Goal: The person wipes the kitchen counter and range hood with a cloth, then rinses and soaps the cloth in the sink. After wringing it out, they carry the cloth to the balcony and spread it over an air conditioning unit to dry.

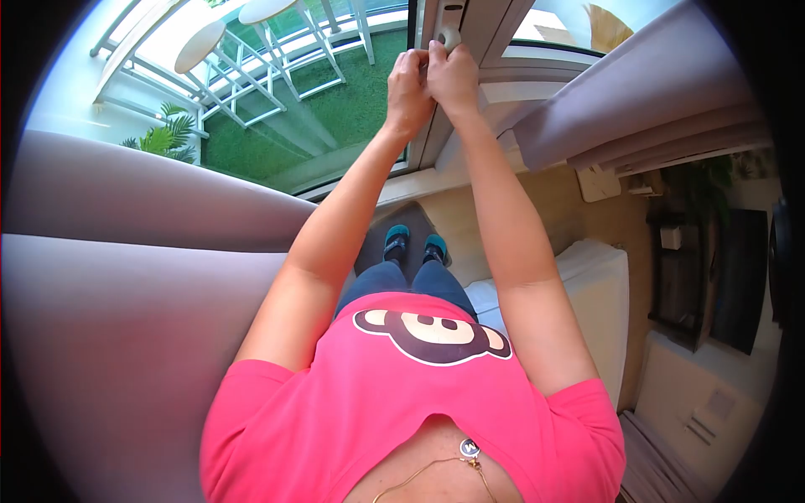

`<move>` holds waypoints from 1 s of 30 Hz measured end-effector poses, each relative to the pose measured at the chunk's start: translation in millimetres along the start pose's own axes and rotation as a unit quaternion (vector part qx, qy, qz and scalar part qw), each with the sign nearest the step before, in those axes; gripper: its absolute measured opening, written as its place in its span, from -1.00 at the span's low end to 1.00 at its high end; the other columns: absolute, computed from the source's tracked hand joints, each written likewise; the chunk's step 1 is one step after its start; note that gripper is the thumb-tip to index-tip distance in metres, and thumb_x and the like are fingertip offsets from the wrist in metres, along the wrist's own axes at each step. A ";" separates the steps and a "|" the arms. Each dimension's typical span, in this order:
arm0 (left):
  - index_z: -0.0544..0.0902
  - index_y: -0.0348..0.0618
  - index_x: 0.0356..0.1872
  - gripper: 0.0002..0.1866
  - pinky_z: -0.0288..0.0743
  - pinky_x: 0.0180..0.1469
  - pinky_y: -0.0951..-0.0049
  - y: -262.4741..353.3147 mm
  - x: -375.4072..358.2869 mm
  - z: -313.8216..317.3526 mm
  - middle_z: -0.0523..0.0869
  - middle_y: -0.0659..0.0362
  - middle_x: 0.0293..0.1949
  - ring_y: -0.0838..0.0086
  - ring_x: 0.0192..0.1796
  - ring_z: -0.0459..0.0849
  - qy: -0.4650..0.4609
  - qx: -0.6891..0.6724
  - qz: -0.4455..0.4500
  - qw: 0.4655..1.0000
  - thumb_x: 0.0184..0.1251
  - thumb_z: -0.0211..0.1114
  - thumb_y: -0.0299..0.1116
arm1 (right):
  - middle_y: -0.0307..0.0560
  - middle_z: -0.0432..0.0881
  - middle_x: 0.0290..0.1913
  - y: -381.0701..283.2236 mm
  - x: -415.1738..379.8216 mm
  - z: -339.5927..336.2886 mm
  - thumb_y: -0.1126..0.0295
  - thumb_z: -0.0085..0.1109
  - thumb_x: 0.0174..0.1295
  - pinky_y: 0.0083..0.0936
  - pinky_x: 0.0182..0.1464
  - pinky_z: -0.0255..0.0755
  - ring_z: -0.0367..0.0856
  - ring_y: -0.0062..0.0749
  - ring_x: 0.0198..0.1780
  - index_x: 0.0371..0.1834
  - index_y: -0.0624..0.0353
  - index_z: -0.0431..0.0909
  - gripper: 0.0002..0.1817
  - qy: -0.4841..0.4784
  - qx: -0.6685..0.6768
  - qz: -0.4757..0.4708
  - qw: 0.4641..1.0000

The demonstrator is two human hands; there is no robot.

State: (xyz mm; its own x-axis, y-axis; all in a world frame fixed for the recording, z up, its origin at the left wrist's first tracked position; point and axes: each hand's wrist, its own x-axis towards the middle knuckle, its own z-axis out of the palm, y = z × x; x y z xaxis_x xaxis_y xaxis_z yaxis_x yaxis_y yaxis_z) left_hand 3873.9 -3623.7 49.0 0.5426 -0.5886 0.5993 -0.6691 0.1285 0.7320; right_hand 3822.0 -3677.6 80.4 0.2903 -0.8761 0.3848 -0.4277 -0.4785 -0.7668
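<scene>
Both arms reach forward to the frame of a glass sliding door (429,142). A pale door handle (450,38) shows at the top of the frame, just beyond my fingers. My right hand (454,80) is closed around the near part of this handle. My left hand (408,92) is curled into a closed shape right beside it, the fingers of both hands touching or nearly so. What lies inside the left fingers is hidden.
Beyond the glass are white stools (201,46) on green artificial turf (319,126) and a leafy plant (163,138). Grey curtains (126,201) hang at left, with another curtain (637,92) at right. A dark mat (411,230) lies underfoot. A white-covered bed or sofa (591,293) stands behind right.
</scene>
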 end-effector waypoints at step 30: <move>0.45 -0.24 -0.07 -0.65 0.37 -0.11 0.21 157.9 -17.8 -350.4 0.43 -0.04 0.10 0.07 0.03 0.45 0.093 -0.511 0.079 0.851 0.24 -0.17 -0.30 | 0.18 0.58 -0.38 0.2 5.4 -51.4 0.18 0.00 0.22 -0.02 -0.26 0.44 0.57 0.16 -0.32 0.15 0.12 0.28 -0.54 -0.147 -0.105 -0.142 0.973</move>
State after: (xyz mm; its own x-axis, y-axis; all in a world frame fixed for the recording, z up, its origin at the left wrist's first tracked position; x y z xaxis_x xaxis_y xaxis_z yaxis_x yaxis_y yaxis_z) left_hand 3936.5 -3313.2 267.5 0.6206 -0.3753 0.6885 -0.0024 0.8771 0.4803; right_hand 3779.6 -3685.4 108.8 0.6415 -0.6677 0.3776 -0.4519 -0.7268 -0.5173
